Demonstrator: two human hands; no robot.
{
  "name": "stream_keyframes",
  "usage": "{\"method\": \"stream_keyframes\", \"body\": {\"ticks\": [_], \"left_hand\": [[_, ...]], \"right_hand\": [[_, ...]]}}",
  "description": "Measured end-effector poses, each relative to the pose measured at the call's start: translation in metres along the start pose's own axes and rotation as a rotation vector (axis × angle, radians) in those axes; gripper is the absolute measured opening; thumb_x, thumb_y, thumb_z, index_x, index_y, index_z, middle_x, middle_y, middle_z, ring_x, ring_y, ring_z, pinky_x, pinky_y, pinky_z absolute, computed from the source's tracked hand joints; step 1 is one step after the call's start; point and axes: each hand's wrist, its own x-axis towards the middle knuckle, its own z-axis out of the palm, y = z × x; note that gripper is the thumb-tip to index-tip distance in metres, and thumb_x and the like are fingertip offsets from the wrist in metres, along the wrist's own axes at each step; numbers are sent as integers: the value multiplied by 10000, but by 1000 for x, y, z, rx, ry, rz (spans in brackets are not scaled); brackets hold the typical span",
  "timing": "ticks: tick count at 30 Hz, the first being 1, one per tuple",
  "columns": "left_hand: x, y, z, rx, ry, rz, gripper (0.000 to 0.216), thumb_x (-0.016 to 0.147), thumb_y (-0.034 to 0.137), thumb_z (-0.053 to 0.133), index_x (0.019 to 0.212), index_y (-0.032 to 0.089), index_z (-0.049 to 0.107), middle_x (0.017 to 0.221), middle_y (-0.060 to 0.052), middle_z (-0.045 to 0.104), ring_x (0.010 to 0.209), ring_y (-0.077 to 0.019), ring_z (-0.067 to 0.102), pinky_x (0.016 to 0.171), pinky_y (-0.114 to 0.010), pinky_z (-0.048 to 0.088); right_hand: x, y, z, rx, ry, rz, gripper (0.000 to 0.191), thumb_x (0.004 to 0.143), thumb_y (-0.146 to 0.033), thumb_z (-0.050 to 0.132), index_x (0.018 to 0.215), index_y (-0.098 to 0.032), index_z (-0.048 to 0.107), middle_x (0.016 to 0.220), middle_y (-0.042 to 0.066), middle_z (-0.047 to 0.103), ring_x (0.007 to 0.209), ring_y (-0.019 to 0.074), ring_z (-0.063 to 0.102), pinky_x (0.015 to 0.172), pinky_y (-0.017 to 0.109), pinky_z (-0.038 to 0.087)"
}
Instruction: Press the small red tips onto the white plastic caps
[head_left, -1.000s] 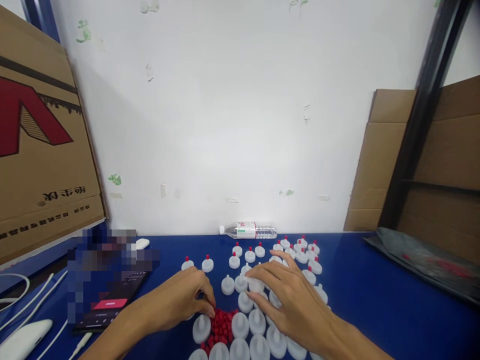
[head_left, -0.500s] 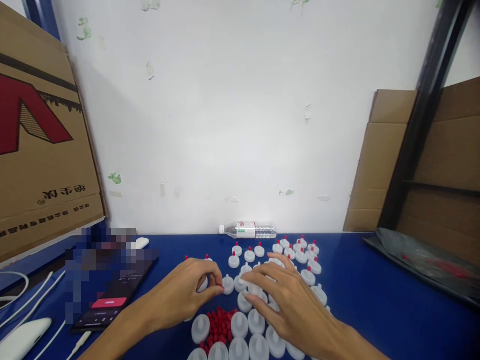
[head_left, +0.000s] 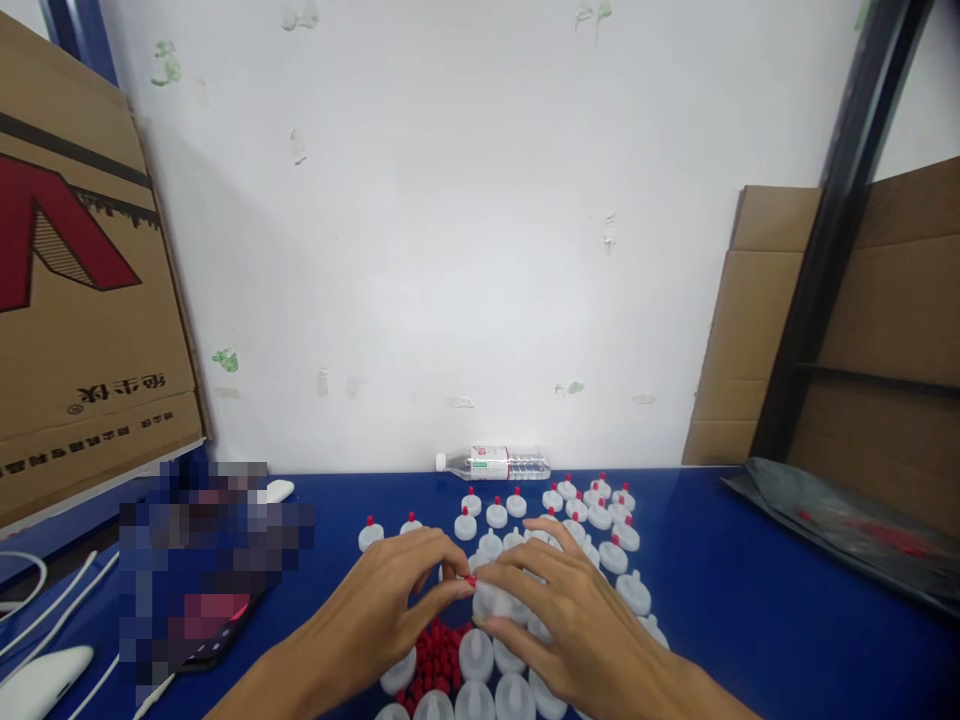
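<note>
Between the thumb and fingertips of my left hand [head_left: 397, 590] is a small red cap [head_left: 470, 580]. My right hand [head_left: 559, 602] grips a translucent white nozzle lid [head_left: 491, 600], its spout side turned toward the left hand. The red cap meets the lid's spout end, though how far it sits on it I cannot tell. Below the hands lies a pile of loose red caps [head_left: 437, 655], ringed by several white lids [head_left: 476, 655] without red tips. My right hand partly covers other lids standing beneath it.
Farther back stand several white lids with red tips [head_left: 598, 515]. A clear water bottle [head_left: 529, 464] lies against the wall. At left are a partly blurred phone [head_left: 217, 640], white cables [head_left: 67, 610] and a large cardboard box [head_left: 90, 330]. A dark plastic bag [head_left: 840, 520] lies at right.
My left hand has moved right with the red cap, bringing it to the white lid in my right hand. The right hand stays almost in place. The camera view has shifted slightly.
</note>
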Motion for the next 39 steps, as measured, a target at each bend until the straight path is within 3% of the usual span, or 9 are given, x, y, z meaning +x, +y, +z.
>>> {"method": "stream_keyframes", "body": {"ticks": [3, 6, 11, 16, 23, 28, 32, 35, 39], "left_hand": [[-1, -2, 6, 52, 15, 59, 172, 1076, 323, 493, 1049, 241, 642, 925, 13, 680, 799, -167, 584, 719, -274, 405], [1, 1, 10, 101, 12, 84, 276, 1107, 276, 371, 1035, 215, 630, 955, -20, 680, 867, -194, 594, 780, -308, 405], [3, 14, 10, 2, 36, 35, 336, 1104, 263, 325, 878, 212, 569, 828, 5, 622, 767, -170, 537, 724, -294, 382], [2, 20, 10, -91, 10, -24, 358, 1102, 298, 335, 833, 212, 553, 828, 9, 613, 763, -162, 521, 701, -283, 364], [7, 20, 7, -57, -2, -81, 395, 1094, 335, 351, 782, 211, 560, 775, 17, 629, 736, -167, 538, 742, -301, 389], [10, 3, -6, 125, 86, -109, 338, 1084, 349, 374, 913, 234, 642, 889, -4, 671, 852, -199, 574, 954, -387, 411], [7, -25, -11, 390, 138, -207, 309, 1053, 301, 401, 942, 217, 676, 944, -59, 676, 939, -260, 549, 752, -355, 459], [6, -41, -9, 408, 134, -207, 278, 1026, 275, 451, 929, 190, 697, 958, -78, 671, 950, -265, 553, 778, -370, 479], [6, -44, -3, 364, 105, -185, 260, 1026, 278, 484, 943, 191, 714, 975, -67, 679, 941, -246, 577, 831, -379, 498]], "right_hand": [[-1, 2, 3, -19, 111, -39, 372, 1027, -326, 598, 1369, -187, 553, 1011, 53, 749, 891, 201, 705, 1142, 504, 359], [-1, 0, 4, -35, 172, -40, 351, 1043, -306, 565, 1366, -169, 554, 927, 40, 753, 822, 196, 697, 1169, 547, 317], [1, -9, 1, -22, 161, -28, 301, 1046, -273, 550, 1326, -169, 581, 889, 34, 760, 795, 191, 701, 1194, 557, 278], [1, -13, 0, 4, 134, -66, 209, 1026, -221, 568, 1224, -171, 610, 908, 29, 751, 777, 177, 696, 1218, 554, 239], [2, -9, 7, -8, 138, -37, 288, 1035, -229, 546, 1319, -186, 568, 927, 34, 756, 792, 188, 706, 1222, 584, 240], [4, -9, 1, -72, 130, 95, 565, 976, -367, 665, 1484, -249, 447, 1213, 62, 737, 1130, 258, 680, 1236, 634, 184], [3, -6, 0, -94, 97, 142, 466, 1007, -267, 586, 1458, -261, 467, 1362, 75, 665, 1252, 252, 626, 1231, 637, 209], [1, -5, 2, -76, 103, 153, 387, 1001, -217, 575, 1382, -274, 542, 1317, 50, 691, 1230, 246, 641, 1220, 644, 240], [0, -6, 4, -64, 128, 140, 332, 984, -185, 579, 1299, -283, 611, 1271, 37, 715, 1179, 246, 669, 1208, 643, 272]]}}
